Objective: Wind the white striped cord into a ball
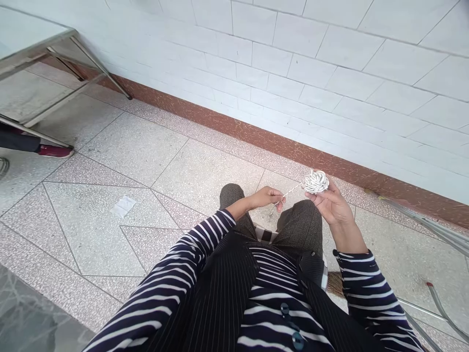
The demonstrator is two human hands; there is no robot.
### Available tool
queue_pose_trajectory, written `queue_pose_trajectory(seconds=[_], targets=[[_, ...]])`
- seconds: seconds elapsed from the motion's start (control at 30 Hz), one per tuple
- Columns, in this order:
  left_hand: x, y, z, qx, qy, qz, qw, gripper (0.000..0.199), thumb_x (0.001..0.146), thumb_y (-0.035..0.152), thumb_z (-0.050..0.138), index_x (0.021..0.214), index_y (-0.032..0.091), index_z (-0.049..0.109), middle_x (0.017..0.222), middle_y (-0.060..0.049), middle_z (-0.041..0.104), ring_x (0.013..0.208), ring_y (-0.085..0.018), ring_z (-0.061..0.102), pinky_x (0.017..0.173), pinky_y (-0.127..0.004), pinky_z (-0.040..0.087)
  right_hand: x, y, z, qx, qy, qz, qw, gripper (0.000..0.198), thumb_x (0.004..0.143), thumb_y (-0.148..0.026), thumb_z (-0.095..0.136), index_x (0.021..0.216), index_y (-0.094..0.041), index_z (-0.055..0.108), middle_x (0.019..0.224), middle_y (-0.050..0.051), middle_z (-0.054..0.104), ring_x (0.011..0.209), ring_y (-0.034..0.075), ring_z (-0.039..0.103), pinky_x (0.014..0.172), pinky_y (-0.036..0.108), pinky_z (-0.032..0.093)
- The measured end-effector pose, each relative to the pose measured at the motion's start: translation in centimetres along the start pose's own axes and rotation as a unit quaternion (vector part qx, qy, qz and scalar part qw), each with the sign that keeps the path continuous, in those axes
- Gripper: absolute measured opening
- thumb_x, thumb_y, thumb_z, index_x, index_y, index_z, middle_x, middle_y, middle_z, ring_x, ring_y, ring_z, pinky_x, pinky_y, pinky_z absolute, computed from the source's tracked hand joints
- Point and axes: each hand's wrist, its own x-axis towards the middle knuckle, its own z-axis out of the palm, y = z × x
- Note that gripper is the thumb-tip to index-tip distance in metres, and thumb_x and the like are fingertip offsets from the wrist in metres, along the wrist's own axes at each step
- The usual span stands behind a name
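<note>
Room: white tiled wall, red-brown baseboard, speckled stone floor with diagonal inlay lines.
Off to my left: metal-legged table, another person's red shoe, small white packet lying on the floor.
Near the wall, right: metal tubing, well apart from my hands.
Posture: I look down over my knees; both forearms in striped sleeves reach forward, no counter under the work.
Ball of cord: white with dark flecks, held up in the air beyond my right knee, wraps crossing many ways.
Right hand: fingers curled round the ball's underside and far side, gripping it.
Left hand: fingers pinched on the cord strand, above the gap between my knees.
Strand: runs fairly straight from ball to pinch, looks lightly taut; whether it's going on or coming off, can't tell.
Good handling, my call: light, even tension; too hard a pull could bite into the wraps or tug the ball loose.
Right grip: firm enough to steady it, loose enough to turn it; fingers clear of where the strand meets the ball.
Watch for: slack, likely to twist or snag on my knees.
</note>
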Motion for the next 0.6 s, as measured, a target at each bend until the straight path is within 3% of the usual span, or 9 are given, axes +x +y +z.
queue_pose_trajectory(seconds=[0.17,0.3,0.4,0.5,0.6], targets=[[-0.7,0.6,-2.2,0.165,0.069,-0.011,0.984,0.033,0.094,0.034,0.054,0.071,0.014,0.067,0.064,-0.002,0.068,0.069,-0.012,0.063,0.078,-0.024,0.046,0.0,-0.5,-1.6,0.032,0.07,-0.04,0.996,0.035,0.056,-0.02,0.085,0.088,-0.026,0.073,0.103,0.0,0.073,0.094,0.016,0.069,0.073,0.024,0.062],[-0.8,-0.1,-3.9,0.382,0.087,-0.071,0.917,0.034,0.091,0.027,0.054,0.06,0.016,0.062,0.061,0.0,0.066,0.057,-0.01,0.052,0.064,-0.023,0.037,-0.2,-0.8,-2.5,0.02,0.059,-0.053,0.997,0.032,0.062,-0.022,0.084,0.091,-0.026,0.072,0.105,0.0,0.073,0.095,0.016,0.071,0.074,0.023,0.061],[-0.3,-0.6,-4.7,0.432,0.081,-0.1,0.893,0.03,0.094,0.025,0.051,0.068,0.017,0.064,0.067,0.001,0.07,0.059,-0.011,0.054,0.063,-0.023,0.037,-0.9,-1.3,-2.1,0.004,0.047,-0.07,0.996,0.029,0.067,-0.023,0.081,0.095,-0.027,0.073,0.109,0.001,0.074,0.096,0.018,0.071,0.071,0.025,0.062],[0.8,-0.8,-5.1,0.483,0.09,-0.083,0.867,0.027,0.095,0.022,0.049,0.077,0.018,0.069,0.072,-0.001,0.073,0.065,-0.013,0.06,0.074,-0.025,0.044,-1.8,-2.0,-0.9,-0.009,0.032,-0.088,0.996,0.037,0.063,-0.02,0.083,0.098,-0.029,0.076,0.111,0.002,0.074,0.094,0.019,0.07,0.068,0.026,0.062],[2.1,-0.8,-4.4,0.503,0.095,-0.027,0.858,0.025,0.096,0.021,0.05,0.095,0.019,0.074,0.092,-0.005,0.078,0.088,-0.018,0.069,0.099,-0.032,0.045,-2.3,-2.6,0.7,-0.036,0.013,-0.085,0.996,0.045,0.058,-0.018,0.085,0.101,-0.03,0.077,0.109,0.001,0.074,0.094,0.019,0.07,0.067,0.027,0.062]])
